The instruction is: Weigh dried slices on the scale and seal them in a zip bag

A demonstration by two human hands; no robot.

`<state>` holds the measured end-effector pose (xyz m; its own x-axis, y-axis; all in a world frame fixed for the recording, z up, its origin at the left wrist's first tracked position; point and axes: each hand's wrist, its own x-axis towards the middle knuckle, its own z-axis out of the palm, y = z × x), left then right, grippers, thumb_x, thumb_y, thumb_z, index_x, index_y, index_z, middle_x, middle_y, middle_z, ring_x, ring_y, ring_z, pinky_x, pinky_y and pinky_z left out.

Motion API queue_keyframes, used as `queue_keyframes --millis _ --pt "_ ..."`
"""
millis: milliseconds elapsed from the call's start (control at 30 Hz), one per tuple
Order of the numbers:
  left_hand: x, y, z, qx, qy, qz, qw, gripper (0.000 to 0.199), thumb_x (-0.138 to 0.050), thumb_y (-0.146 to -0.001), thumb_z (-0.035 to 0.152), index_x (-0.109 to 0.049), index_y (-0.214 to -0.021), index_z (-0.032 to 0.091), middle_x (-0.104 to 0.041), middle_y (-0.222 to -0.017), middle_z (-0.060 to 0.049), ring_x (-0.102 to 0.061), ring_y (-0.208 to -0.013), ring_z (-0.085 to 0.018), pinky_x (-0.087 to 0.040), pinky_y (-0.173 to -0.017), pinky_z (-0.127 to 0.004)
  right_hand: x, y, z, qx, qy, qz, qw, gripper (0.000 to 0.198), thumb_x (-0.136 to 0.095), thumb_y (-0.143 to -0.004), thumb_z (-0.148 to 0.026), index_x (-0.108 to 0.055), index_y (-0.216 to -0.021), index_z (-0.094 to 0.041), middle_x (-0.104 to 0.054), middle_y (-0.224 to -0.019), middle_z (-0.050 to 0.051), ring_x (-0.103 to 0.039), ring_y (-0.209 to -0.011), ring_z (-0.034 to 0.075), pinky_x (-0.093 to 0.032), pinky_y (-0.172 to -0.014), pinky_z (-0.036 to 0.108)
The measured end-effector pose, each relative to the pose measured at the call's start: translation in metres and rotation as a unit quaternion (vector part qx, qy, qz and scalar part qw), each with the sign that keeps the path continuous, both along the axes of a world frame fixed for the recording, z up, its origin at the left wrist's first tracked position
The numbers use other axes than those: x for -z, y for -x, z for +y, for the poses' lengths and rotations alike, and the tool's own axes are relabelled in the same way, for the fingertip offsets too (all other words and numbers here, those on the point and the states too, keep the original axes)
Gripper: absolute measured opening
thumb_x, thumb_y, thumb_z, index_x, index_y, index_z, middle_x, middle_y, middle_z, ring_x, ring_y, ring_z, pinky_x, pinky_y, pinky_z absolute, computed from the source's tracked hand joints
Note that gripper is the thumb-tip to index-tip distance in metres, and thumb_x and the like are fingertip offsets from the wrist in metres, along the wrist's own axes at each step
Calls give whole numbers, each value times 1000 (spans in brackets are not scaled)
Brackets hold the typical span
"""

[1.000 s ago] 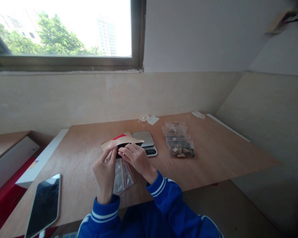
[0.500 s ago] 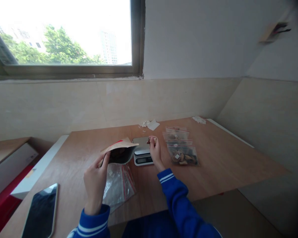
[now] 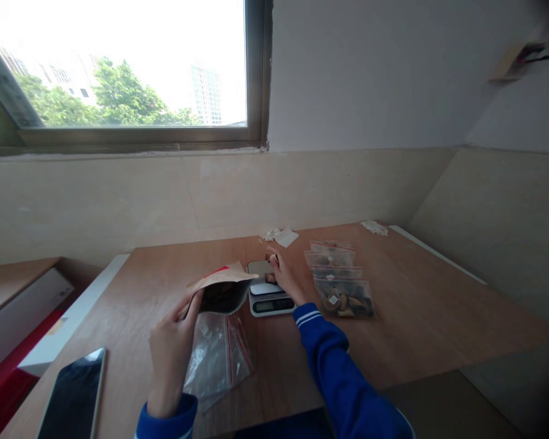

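Note:
My left hand [image 3: 174,341] grips the edge of a brown paper pouch [image 3: 231,272] with a red patch, its dark mouth gaping toward me. Brown pieces inside it show only dimly. Over the pan of a small digital kitchen scale [image 3: 272,306], my right hand [image 3: 283,271] has its fingers closed around a small brown dried piece [image 3: 268,257], partly hidden by the fingertips. Another brown piece [image 3: 271,278] lies on the pan beside the hand. Under the pouch rest clear zip bags [image 3: 215,360] with red seal lines.
Right of the scale, several zip bags [image 3: 348,302] filled with brown dried pieces overlap in a row. A phone [image 3: 75,390] lies at the table's left. White paper scraps [image 3: 286,236] and a crumpled tissue [image 3: 374,228] sit near the wall, below a window [image 3: 258,79].
My right hand has moved lower over the scale's pan, where a brown piece now shows. My left hand still holds the pouch in nearly the same place. The view has shifted slightly.

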<state>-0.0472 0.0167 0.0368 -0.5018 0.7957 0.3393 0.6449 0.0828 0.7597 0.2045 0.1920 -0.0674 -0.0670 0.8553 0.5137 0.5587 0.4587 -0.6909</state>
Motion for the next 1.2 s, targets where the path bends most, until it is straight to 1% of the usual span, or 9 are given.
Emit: queue_keyframes --millis 100,267,467,533,600,700,800,1067,1200 --pt "1 0 -1 6 4 -6 1000 44 -56 -78 60 -78 -94 26 -77 -84 -7 -70 -72 -26 -44 -55 -26 2 -5 2 25 27 7 999 41 -34 -100 -38 -52 -133 -21 -68 -115 9 -64 -101 21 -45 -93 35" --pt "1 0 -2 23 5 -13 1000 42 -57 -79 59 -78 -95 27 -77 -88 -6 -71 -76 -26 -45 -56 -25 0 3 -3 -14 79 -103 991 35 -40 -98 -27 -61 -126 -23 -70 -113 10 -61 -110 24 -36 -101 44" --pt "-3 1 -4 24 10 -7 1000 40 -60 -79 58 -78 -96 26 -77 -86 -7 -71 -76 -27 -44 -54 -24 -5 1 -4 -5 23 -95 995 38 -39 -98 -27 -57 -131 -25 -58 -136 8 -50 -126 23 -32 -106 43" --pt "-4 0 -5 28 9 -6 1000 39 -60 -79 57 -78 -96 26 -77 -85 -6 -71 -77 -27 -45 -54 -24 -5 -5 -3 30 16 -83 996 38 -41 -97 -28 -58 -131 -26 -60 -134 8 -52 -123 23 -34 -104 43" --pt "-4 -1 -6 35 12 -6 999 38 -59 -80 56 -78 -95 27 -77 -86 -6 -71 -78 -26 -45 -55 -24 -4 -13 -4 57 22 -91 994 36 -46 -95 -29 -63 -126 -25 -67 -121 8 -57 -114 25 -39 -100 44" --pt "-2 -2 -7 42 20 -9 999 37 -59 -81 56 -77 -96 28 -77 -87 -4 -71 -77 -25 -45 -57 -24 1 -21 -8 40 22 -95 994 30 -54 -90 -29 -71 -115 -24 -73 -102 9 -62 -97 24 -47 -90 39" --pt "-2 -3 -8 49 21 -13 998 36 -60 -81 56 -77 -97 29 -77 -86 -4 -71 -80 -24 -44 -58 -23 7 -25 -14 17 -4 -69 997 28 -56 -87 -22 -74 -108 -24 -74 -102 7 -62 -92 23 -51 -86 38" --pt "0 -4 -11 58 36 -8 998 38 -58 -82 56 -77 -99 28 -77 -81 -5 -70 -72 -23 -41 -56 -24 16 -24 -22 -26 6 -80 996 46 -45 -80 -1 -69 -116 -18 -67 -122 10 -61 -114 24 -46 -102 43" --pt "1 -7 -12 52 31 7 998 39 -58 -82 55 -77 -100 27 -76 -75 -6 -69 -69 -24 -40 -54 -24 6 -23 -32 -31 26 -84 996 62 -41 -70 6 -65 -122 -17 -64 -128 11 -57 -121 23 -42 -108 45"
